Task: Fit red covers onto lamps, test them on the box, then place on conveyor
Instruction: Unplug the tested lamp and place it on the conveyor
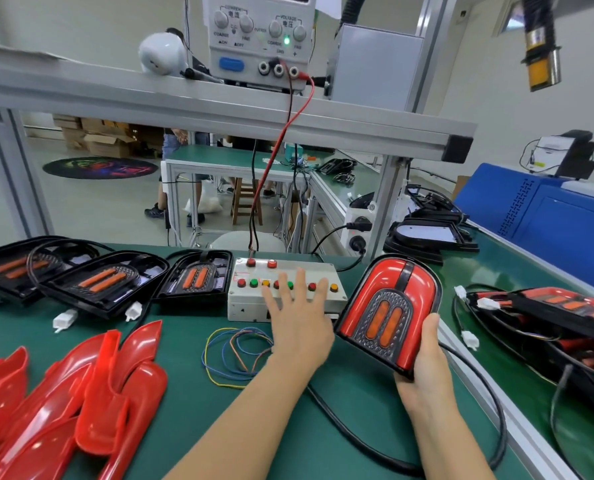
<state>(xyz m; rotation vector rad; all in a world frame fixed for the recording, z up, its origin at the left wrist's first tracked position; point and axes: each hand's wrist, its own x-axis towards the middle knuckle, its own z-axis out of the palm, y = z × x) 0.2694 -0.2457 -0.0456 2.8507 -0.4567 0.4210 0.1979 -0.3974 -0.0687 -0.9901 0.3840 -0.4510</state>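
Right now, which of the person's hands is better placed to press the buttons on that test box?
The left hand. It is free, fingers spread directly over the test box and its coloured buttons. The right hand is busy gripping the lower edge of the red-covered lamp, held tilted beside the box.

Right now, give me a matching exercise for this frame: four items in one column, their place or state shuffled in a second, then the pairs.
Items:
1. left hand
2. covered lamp
3. loose red covers
4. uncovered lamps

Places or states:
A. piled at the table's near left
B. fingers spread over the test box buttons
C. lined up left of the box
D. held tilted in the right hand

Pairs: 1-B, 2-D, 3-A, 4-C
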